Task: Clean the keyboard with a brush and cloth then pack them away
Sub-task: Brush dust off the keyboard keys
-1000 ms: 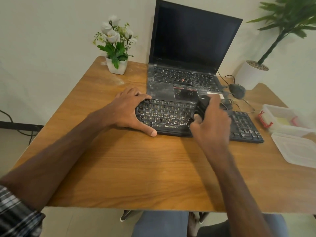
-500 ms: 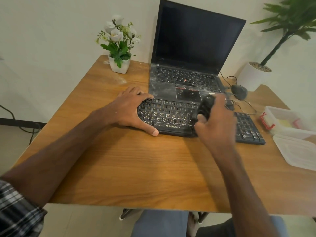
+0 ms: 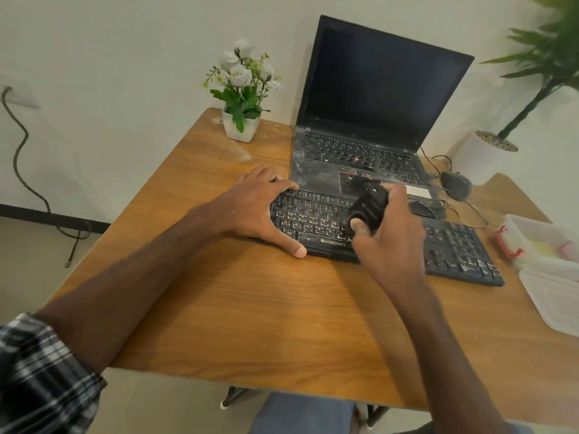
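We see the black keyboard [image 3: 316, 219] lying on the wooden table [image 3: 250, 308], just in front of the open laptop [image 3: 369, 120], whose screen is dark and whose palm rest looks dusty; our left hand [image 3: 257, 208] lies flat and spread over the keyboard's left end, fingers along its far edge and thumb stretched along its near edge on the table; our right hand [image 3: 388, 233] is closed around a black brush [image 3: 366, 208], the thumb pressed on its near end, and the brush sits over the middle keys, though we cannot tell whether its bristles touch them; the number pad end of the keyboard shows to the right of that hand; a dark mouse [image 3: 456, 184] with its cable rests beside the laptop's right side; at the table's right edge stands a clear plastic container [image 3: 539, 242] with red clips, something yellow inside it, and its lid [image 3: 554, 296] lies just in front of it; a small white pot of white flowers [image 3: 241, 92] stands at the far left corner; a larger potted plant [image 3: 532, 89] stands beyond the table on the right.
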Demonstrator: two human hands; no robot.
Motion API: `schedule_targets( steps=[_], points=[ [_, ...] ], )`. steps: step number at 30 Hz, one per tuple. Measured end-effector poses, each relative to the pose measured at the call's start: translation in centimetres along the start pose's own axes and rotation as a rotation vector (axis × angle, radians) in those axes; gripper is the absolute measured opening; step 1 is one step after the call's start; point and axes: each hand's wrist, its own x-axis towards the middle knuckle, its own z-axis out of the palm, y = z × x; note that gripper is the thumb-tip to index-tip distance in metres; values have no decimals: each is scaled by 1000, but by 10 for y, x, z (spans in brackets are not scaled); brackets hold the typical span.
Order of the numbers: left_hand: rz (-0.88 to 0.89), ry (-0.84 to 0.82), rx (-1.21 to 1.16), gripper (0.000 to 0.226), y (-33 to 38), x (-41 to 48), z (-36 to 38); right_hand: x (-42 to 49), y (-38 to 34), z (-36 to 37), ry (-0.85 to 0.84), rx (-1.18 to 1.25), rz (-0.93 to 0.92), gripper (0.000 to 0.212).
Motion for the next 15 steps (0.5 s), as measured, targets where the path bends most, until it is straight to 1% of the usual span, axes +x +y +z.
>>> schedule_targets(
  steps=[1,2,3,6,8,10,11,13,14,15],
  points=[
    [0,0,1,140,0,0,0,4,-2,-4,-34,8,5,54],
    [-2,-3,1,140,0,0,0,7,-3,-12,-62,65,52,53],
    [-3,-6,1,140,0,0,0,10,-1,-19,-61,100,84,53],
    [-4,-4,-1,142,-1,0,0,10,6,-29,41,-9,48,53],
    [-4,-8,-2,141,0,0,0,4,4,-16,57,24,42,55],
    [-6,-3,1,141,0,1,0,-2,1,4,2,121,54,57],
    [-8,-3,2,141,1,1,0,-3,-3,8,-31,120,41,57],
    [-16,-3,-2,141,1,1,0,1,-9,3,-96,95,12,52],
    [-18,-3,-7,141,1,0,-1,4,-12,-5,-129,111,38,50],
    [-16,-4,-13,141,1,0,-1,8,-11,-13,-127,120,65,49]
  ],
)
